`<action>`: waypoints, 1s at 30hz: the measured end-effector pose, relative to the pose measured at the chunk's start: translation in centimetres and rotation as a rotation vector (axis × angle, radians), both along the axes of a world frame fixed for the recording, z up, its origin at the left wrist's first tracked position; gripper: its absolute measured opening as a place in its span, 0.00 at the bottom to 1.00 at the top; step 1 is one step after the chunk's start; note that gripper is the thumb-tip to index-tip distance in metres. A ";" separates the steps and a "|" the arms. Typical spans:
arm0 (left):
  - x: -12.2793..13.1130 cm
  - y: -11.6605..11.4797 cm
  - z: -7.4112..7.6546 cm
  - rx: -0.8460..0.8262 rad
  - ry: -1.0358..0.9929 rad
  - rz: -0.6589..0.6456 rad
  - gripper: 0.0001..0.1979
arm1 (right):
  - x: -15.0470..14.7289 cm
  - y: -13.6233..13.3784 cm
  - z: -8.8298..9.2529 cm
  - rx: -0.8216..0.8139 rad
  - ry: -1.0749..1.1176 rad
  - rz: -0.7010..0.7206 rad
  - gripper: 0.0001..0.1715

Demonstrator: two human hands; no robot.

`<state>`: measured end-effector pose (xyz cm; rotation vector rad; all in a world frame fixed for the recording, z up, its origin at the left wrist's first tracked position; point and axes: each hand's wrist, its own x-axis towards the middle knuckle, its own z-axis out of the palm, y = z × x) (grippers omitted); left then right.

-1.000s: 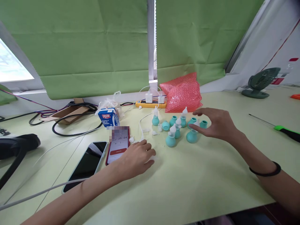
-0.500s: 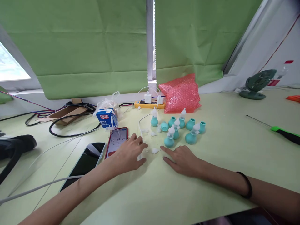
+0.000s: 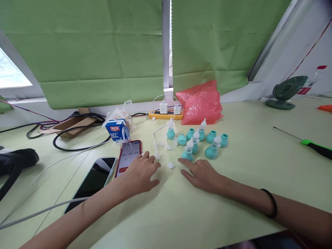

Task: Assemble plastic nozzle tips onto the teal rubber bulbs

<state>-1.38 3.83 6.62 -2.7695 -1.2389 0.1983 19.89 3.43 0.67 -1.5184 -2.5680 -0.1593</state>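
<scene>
My left hand point(image 3: 143, 172) hovers over or rests on the table beside the red-edged phone, fingers apart and nothing in them. Across from it, my right hand point(image 3: 202, 175) has its index finger and thumb stretched out and also holds nothing. Between the two lies a white pointed nozzle tip point(image 3: 171, 166), near a small clear ring point(image 3: 162, 166). Just past the right index finger stands a teal bulb nasal aspirator point(image 3: 187, 155) with a clear tip. Behind it are several more teal bulbs, some capped like this aspirator point(image 3: 211, 152), others open-necked like this bulb point(image 3: 213, 135).
Left of my left hand lie a red-edged phone point(image 3: 129, 155) showing a timer and a dark phone point(image 3: 90, 183). Behind them stands a blue milk carton point(image 3: 116, 130). A yellow power strip point(image 3: 168, 116), red bubble-wrap bag point(image 3: 201, 105), green fan point(image 3: 287, 91) and screwdriver point(image 3: 308, 142) lie farther out.
My left hand has drawn slightly left, away from the nozzle tip, uncovering more of the white cable end. My right hand stays almost still. The phone timer has advanced.
</scene>
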 end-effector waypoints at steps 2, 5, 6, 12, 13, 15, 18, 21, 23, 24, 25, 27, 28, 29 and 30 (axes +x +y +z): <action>0.2 -0.1 -0.3 0.003 0.051 -0.002 0.10 | 0.0 0.2 -0.1 0.013 -0.003 0.002 0.21; 0.4 -0.5 -0.3 -0.031 0.032 -0.018 0.08 | 0.0 0.3 -0.2 0.003 0.027 0.013 0.17; 0.4 -0.7 -0.2 -0.062 -0.023 -0.029 0.09 | 0.0 0.3 -0.2 -0.001 0.041 0.014 0.17; 1.4 -2.2 0.6 -0.335 -0.578 -0.064 0.14 | 0.1 0.4 -0.1 0.002 0.070 0.017 0.17; 1.7 -2.3 0.3 -0.376 -0.642 -0.048 0.13 | 0.2 0.4 0.0 -0.012 0.086 0.026 0.16; 2.2 -2.4 -0.5 -0.450 -0.744 0.019 0.09 | 0.3 0.5 0.1 -0.043 0.145 0.048 0.14; 2.6 -2.2 -2.2 -0.502 -0.845 0.113 0.04 | 0.4 0.5 0.2 -0.057 0.288 0.125 0.11; 2.6 -2.0 -3.5 -0.530 -0.853 0.145 0.09 | 0.3 0.2 0.5 -0.074 0.458 0.216 0.08; 2.6 -1.9 -3.9 -0.507 -0.852 0.156 0.11 | 0.2 0.0 0.8 -0.126 0.577 0.268 0.07; 2.6 -1.9 -4.0 -0.490 -0.852 0.159 0.11 | 0.2 -0.1 1.0 -0.160 0.633 0.292 0.06; 2.5 -1.9 -4.1 -0.478 -0.850 0.161 0.10 | 0.2 -0.2 1.2 -0.196 0.681 0.316 0.06; 2.5 -1.9 -4.1 -0.474 -0.849 0.161 0.10 | 0.2 -0.3 1.4 -0.260 0.753 0.355 0.05; 2.5 -1.9 -4.1 -0.479 -0.849 0.160 0.11 | 0.2 -0.3 1.5 -0.287 0.782 0.364 0.04; 2.6 -1.9 -4.1 -0.482 -0.849 0.161 0.12 | 0.2 -0.3 1.5 -0.312 0.808 0.366 0.04; 2.6 -1.9 -4.2 -0.481 -0.848 0.162 0.14 | 0.2 -0.3 1.4 -0.332 0.831 0.361 0.04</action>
